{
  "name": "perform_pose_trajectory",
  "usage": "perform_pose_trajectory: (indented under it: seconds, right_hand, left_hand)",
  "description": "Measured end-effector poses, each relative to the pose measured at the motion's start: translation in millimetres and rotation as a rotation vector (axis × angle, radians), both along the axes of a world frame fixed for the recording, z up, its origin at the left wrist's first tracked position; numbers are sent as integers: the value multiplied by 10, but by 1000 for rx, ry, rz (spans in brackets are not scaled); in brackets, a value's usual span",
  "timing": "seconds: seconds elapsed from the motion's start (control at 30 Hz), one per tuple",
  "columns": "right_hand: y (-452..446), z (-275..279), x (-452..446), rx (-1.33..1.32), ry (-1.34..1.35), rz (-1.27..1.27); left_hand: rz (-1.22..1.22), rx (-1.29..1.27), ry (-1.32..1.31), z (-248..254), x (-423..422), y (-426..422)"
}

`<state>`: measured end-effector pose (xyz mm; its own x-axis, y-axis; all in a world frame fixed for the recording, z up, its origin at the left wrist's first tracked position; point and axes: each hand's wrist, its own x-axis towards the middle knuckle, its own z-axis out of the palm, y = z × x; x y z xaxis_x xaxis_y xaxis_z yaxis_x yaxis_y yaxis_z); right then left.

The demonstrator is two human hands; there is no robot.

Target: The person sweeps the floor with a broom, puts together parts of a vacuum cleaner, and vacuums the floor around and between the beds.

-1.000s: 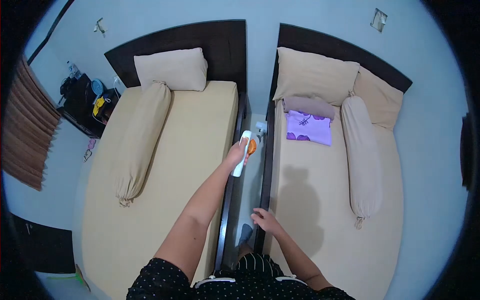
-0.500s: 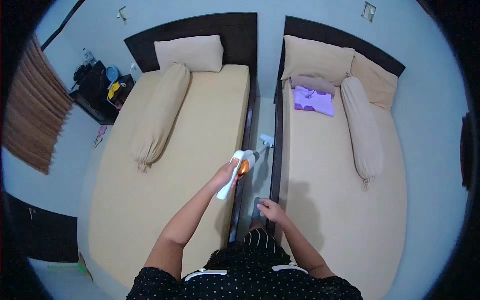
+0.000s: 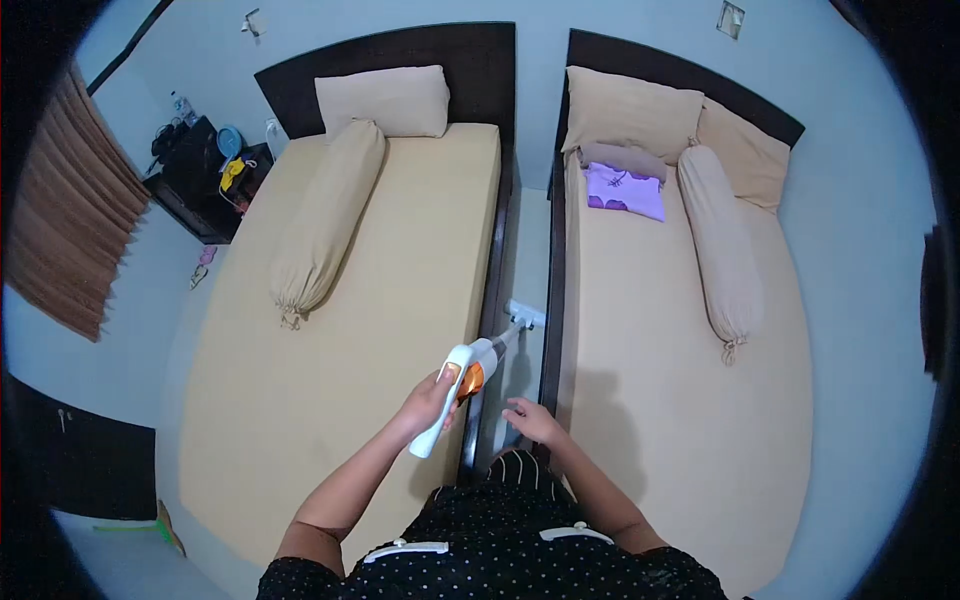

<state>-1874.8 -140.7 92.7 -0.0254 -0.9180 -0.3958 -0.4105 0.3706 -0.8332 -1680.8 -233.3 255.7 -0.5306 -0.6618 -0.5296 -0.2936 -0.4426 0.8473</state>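
My left hand [image 3: 426, 408] is wrapped round the white handle of a stick vacuum cleaner [image 3: 485, 353], which has an orange section below the grip. Its tube slants down and away, and the white floor head [image 3: 525, 316] rests on the floor strip [image 3: 526, 250] between two beds. Beside the right bed's dark frame, my right hand [image 3: 532, 421] hovers over the gap, holding nothing, with its fingers apart and slightly bent.
Dark bed rails border the narrow floor strip. The left bed [image 3: 370, 400] carries a pillow and a bolster [image 3: 330, 220]. On the right bed [image 3: 690, 430] lie pillows, another bolster [image 3: 720, 245] and a folded purple cloth [image 3: 625, 192]. A dark cabinet [image 3: 185, 170] stands far left.
The vacuum's floor head has come back toward me along the gap and turned more crosswise. My left hand has drawn back and to the left with the handle. My right hand has shifted slightly.
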Motion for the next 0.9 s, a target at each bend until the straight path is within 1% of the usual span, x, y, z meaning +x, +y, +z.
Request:
perform_pose_trajectory:
  seconds: [0.13, 0.23, 0.37, 0.47, 0.53, 0.6, 0.7, 0.77, 0.83, 0.9]
  right_hand:
    - [-52, -120, -260, 30, 41, 2]
    - [-101, -206, -532, 26, -3, -37]
    - [-267, -275, -846, 74, 46, -60]
    - [-407, -297, -970, 64, 51, -95]
    - [-515, -294, -1050, 156, -16, -145]
    - [-630, -314, -1126, 146, -23, -163]
    - [-740, -275, -1187, 126, -37, -178]
    - [-728, -281, -1158, 119, -44, -172]
    - [-649, -329, -1075, 45, 36, -149]
    - [-553, -333, -992, 49, 28, -143]
  left_hand:
    - [34, -13, 30, -126, -384, -179]
    - [117, -5, 44, -241, -817, -396]
    - [148, -33, 85, -524, -1385, -766]
    - [175, -13, 99, -597, -1693, -1053]
    - [165, -16, 132, -591, -1825, -1235]
    - [172, -22, 114, -586, -1928, -1423]
    - [99, -67, 191, -705, -2013, -1690]
    - [81, -41, 214, -780, -1960, -1777]
    - [4, -27, 155, -743, -1807, -1777]
    - [-53, -28, 108, -784, -1623, -1738]
